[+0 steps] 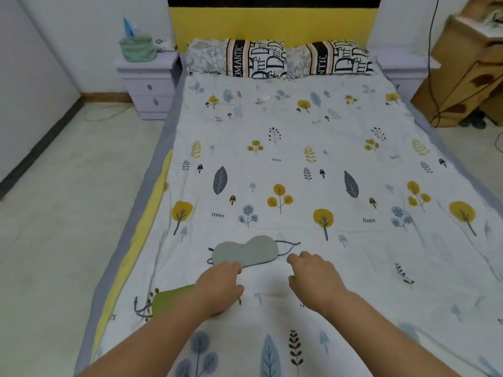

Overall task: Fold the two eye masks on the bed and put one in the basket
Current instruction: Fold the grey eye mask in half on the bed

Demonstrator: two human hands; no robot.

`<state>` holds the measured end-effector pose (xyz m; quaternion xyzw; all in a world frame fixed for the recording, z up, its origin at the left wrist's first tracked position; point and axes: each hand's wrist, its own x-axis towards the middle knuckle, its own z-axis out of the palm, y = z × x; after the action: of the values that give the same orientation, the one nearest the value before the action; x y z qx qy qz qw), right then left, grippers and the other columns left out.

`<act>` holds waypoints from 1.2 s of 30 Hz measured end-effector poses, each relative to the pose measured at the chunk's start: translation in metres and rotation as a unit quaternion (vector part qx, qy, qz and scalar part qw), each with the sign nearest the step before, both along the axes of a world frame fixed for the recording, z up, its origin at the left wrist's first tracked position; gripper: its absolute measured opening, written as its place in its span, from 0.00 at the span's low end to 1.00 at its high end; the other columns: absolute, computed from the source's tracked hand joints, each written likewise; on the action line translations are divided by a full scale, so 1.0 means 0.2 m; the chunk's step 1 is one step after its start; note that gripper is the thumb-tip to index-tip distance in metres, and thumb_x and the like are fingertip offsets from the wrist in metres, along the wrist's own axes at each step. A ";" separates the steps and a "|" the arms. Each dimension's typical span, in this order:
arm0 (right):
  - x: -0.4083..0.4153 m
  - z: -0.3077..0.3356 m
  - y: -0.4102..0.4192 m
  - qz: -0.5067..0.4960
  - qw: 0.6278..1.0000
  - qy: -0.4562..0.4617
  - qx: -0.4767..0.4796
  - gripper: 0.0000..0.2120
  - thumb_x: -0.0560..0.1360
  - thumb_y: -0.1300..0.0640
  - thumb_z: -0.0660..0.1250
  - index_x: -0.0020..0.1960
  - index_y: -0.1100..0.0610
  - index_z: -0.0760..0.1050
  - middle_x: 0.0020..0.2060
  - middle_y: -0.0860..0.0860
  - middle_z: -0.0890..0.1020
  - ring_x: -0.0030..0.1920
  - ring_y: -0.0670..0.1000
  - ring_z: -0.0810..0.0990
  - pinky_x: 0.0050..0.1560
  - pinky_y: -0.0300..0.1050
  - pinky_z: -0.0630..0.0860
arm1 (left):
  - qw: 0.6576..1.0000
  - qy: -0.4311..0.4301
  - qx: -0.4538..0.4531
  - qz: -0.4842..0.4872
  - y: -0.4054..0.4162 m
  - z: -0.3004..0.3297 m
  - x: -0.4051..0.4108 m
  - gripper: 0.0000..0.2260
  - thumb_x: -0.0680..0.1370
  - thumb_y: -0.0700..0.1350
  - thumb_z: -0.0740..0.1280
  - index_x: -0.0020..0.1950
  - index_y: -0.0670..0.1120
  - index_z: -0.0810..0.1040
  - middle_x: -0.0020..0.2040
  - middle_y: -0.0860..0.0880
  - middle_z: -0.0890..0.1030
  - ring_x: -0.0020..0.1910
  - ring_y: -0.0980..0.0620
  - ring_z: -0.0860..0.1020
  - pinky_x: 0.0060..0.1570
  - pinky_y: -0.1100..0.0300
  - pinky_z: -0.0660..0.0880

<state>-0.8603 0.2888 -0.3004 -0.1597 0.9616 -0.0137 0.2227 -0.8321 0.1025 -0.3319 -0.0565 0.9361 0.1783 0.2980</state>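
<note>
Grey eye mask [244, 253] unfolded at twelve o'clock; left hand [221, 288] touching, right hand [315, 278] spread, empty. Might snag strap [288, 244], skewing fold.

— What blocks your reach on the bed [299, 164]?
— Little: the grey eye mask [245, 253] lies just ahead, the green eye mask [171, 299] under your left forearm.
— Beyond them?
— Bare sheet until the pillows [277, 59]; the basket [138, 49] sits on the nightstand [147, 85], far left.

Your side of bed [353, 148]: first mask [245, 253] ahead, second mask [174, 299] nearer, left; basket [138, 49] on nightstand [148, 85], far left.
</note>
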 end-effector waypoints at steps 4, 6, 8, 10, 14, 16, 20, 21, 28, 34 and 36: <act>-0.10 -0.19 -0.07 0.001 1.000 -0.010 -0.006 0.16 0.75 0.61 0.55 0.62 0.58 0.67 0.57 0.57 0.75 0.55 0.58 0.73 0.44 0.46 0.62 | 1.000 -0.006 0.009 0.017 -0.04 -0.15 -0.12 0.14 0.76 0.46 0.59 0.61 0.45 0.70 0.60 0.45 0.74 0.56 0.46 0.74 0.55 0.56 0.71; -0.16 -0.29 -0.10 0.001 1.000 -0.016 -0.007 0.16 0.75 0.62 0.54 0.62 0.58 0.67 0.57 0.57 0.75 0.55 0.57 0.73 0.44 0.46 0.63 | 1.000 -0.010 0.014 0.025 -0.03 -0.23 -0.17 0.13 0.76 0.46 0.59 0.60 0.45 0.70 0.59 0.44 0.75 0.56 0.46 0.74 0.55 0.55 0.71; -0.22 -0.39 -0.13 -0.003 1.000 -0.022 -0.012 0.15 0.74 0.63 0.54 0.60 0.58 0.68 0.57 0.57 0.75 0.55 0.57 0.73 0.45 0.47 0.65 | 0.999 -0.009 0.017 0.037 -0.03 -0.31 -0.22 0.13 0.76 0.45 0.60 0.59 0.44 0.71 0.57 0.44 0.75 0.54 0.45 0.75 0.54 0.55 0.72; -0.28 -0.50 -0.15 -0.006 1.000 -0.026 -0.011 0.14 0.74 0.64 0.53 0.59 0.58 0.68 0.57 0.57 0.75 0.56 0.57 0.73 0.45 0.47 0.63 | 0.998 -0.004 0.018 0.053 -0.03 -0.40 -0.27 0.12 0.76 0.44 0.59 0.58 0.44 0.71 0.56 0.44 0.75 0.53 0.45 0.75 0.53 0.55 0.72; -0.38 -0.74 -0.17 0.010 1.000 -0.019 -0.006 0.15 0.75 0.64 0.52 0.60 0.59 0.67 0.56 0.58 0.74 0.55 0.57 0.72 0.44 0.47 0.63 | 0.996 0.015 0.004 0.084 -0.02 -0.58 -0.37 0.16 0.76 0.43 0.58 0.64 0.43 0.69 0.60 0.43 0.74 0.56 0.44 0.74 0.55 0.54 0.72; -0.43 -0.85 -0.18 0.014 1.000 -0.017 -0.014 0.15 0.75 0.63 0.53 0.61 0.58 0.67 0.57 0.58 0.73 0.56 0.57 0.71 0.46 0.48 0.66 | 0.995 0.028 -0.007 0.097 -0.02 -0.67 -0.42 0.17 0.76 0.43 0.58 0.65 0.43 0.68 0.61 0.43 0.73 0.57 0.44 0.73 0.55 0.54 0.72; -0.53 -1.04 -0.21 0.018 0.999 -0.008 -0.036 0.22 0.77 0.62 0.55 0.70 0.56 0.59 0.69 0.60 0.65 0.65 0.59 0.67 0.58 0.52 0.70 | 0.991 0.079 -0.064 0.082 -0.02 -0.89 -0.50 0.19 0.75 0.43 0.58 0.66 0.44 0.67 0.67 0.43 0.69 0.64 0.44 0.68 0.60 0.54 0.67; -0.55 -1.08 -0.23 0.017 0.999 -0.014 -0.042 0.23 0.78 0.61 0.54 0.72 0.56 0.56 0.72 0.61 0.60 0.68 0.60 0.64 0.62 0.54 0.68 | 0.990 0.093 -0.082 0.072 -0.02 -0.95 -0.51 0.20 0.75 0.45 0.58 0.68 0.45 0.65 0.69 0.43 0.66 0.67 0.44 0.66 0.65 0.54 0.65; -0.64 -1.35 -0.32 0.005 0.996 -0.011 -0.087 0.28 0.80 0.57 0.51 0.76 0.52 0.42 0.77 0.55 0.46 0.76 0.61 0.46 0.73 0.57 0.54 | 0.975 0.123 -0.130 0.135 -0.02 -1.22 -0.51 0.28 0.77 0.54 0.56 0.75 0.47 0.53 0.77 0.40 0.50 0.76 0.41 0.49 0.72 0.43 0.51; -0.67 -1.38 -0.28 -0.006 0.999 0.008 -0.051 0.20 0.77 0.56 0.58 0.68 0.58 0.60 0.65 0.58 0.70 0.66 0.60 0.66 0.70 0.57 0.59 | 0.953 0.149 -0.132 0.227 -0.11 -1.19 -0.53 0.18 0.75 0.44 0.60 0.65 0.42 0.68 0.59 0.38 0.74 0.56 0.39 0.72 0.53 0.48 0.69; -0.69 -1.34 -0.27 -0.011 0.998 0.030 -0.059 0.15 0.75 0.62 0.60 0.62 0.58 0.64 0.55 0.56 0.76 0.55 0.59 0.75 0.57 0.52 0.69 | 0.955 0.162 -0.104 0.225 -0.11 -1.16 -0.56 0.15 0.74 0.41 0.61 0.60 0.41 0.71 0.54 0.39 0.76 0.51 0.39 0.75 0.49 0.49 0.70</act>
<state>-0.9986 0.2357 -0.5675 -0.1626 0.9671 -0.0682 0.1833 -0.9443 0.0810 -0.5635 -0.2667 0.9482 0.1490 0.0866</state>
